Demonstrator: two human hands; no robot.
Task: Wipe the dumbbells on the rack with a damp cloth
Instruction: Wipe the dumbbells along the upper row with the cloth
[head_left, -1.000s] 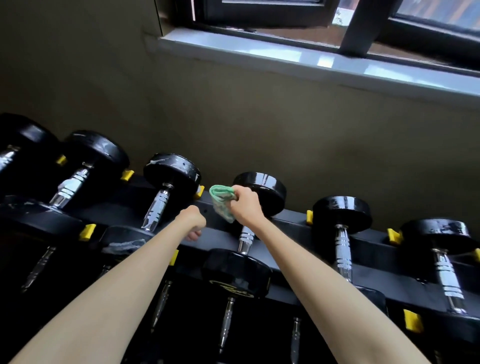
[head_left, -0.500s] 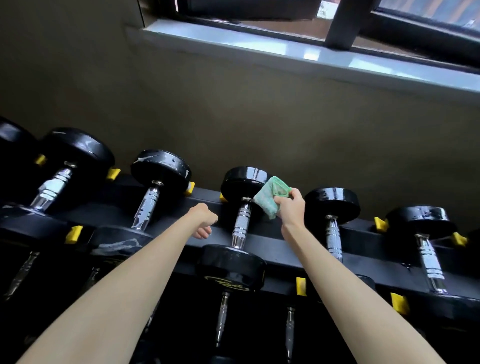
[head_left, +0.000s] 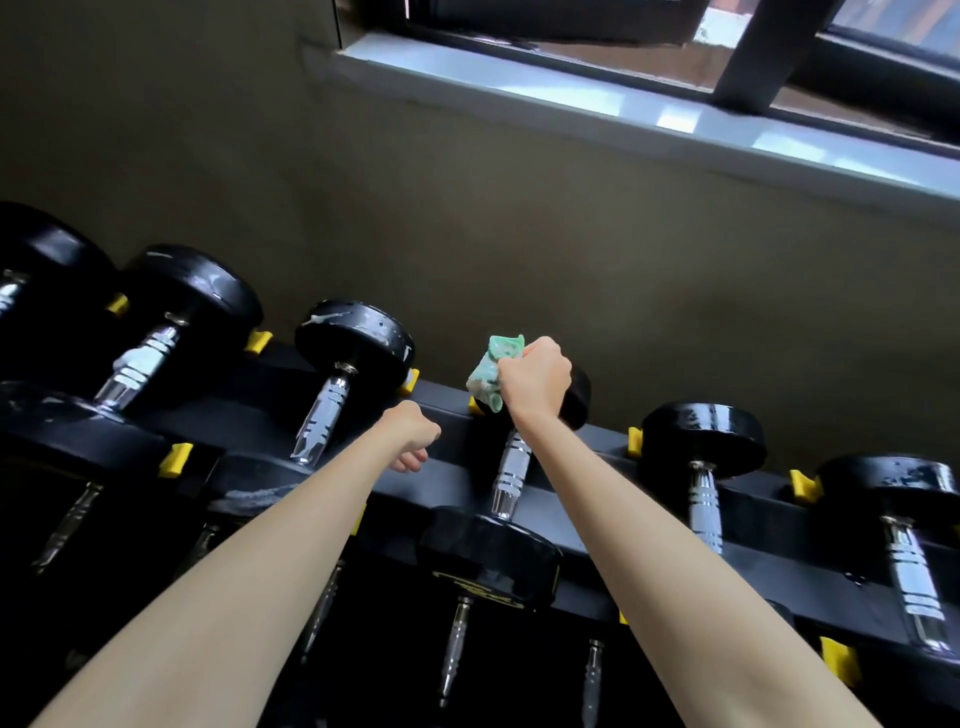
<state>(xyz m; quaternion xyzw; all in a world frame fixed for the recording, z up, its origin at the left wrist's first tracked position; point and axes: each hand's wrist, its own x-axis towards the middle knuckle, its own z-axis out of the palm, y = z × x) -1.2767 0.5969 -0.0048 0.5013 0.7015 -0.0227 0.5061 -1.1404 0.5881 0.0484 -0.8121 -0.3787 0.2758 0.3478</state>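
Note:
My right hand (head_left: 535, 376) grips a crumpled green cloth (head_left: 491, 371) and presses it on the far black head of the middle dumbbell (head_left: 511, 475), covering most of that head. The chrome handle of this dumbbell runs down to its near head below my wrist. My left hand (head_left: 413, 436) is curled in a loose fist resting on the black rack rail (head_left: 457, 452), holding nothing. More black dumbbells lie along the rack: one (head_left: 353, 343) to the left with wet streaks, and one (head_left: 704, 441) to the right.
Yellow stops (head_left: 175, 460) separate the dumbbell cradles. A lower tier of dumbbells shows dimly beneath the rail. A dull wall rises directly behind the rack, with a white window sill (head_left: 649, 119) above. Further dumbbells (head_left: 893, 493) continue to the far right and left.
My right hand carried the cloth from the right side of the middle dumbbell's far head back over its top towards the left. My left hand stayed on the rail.

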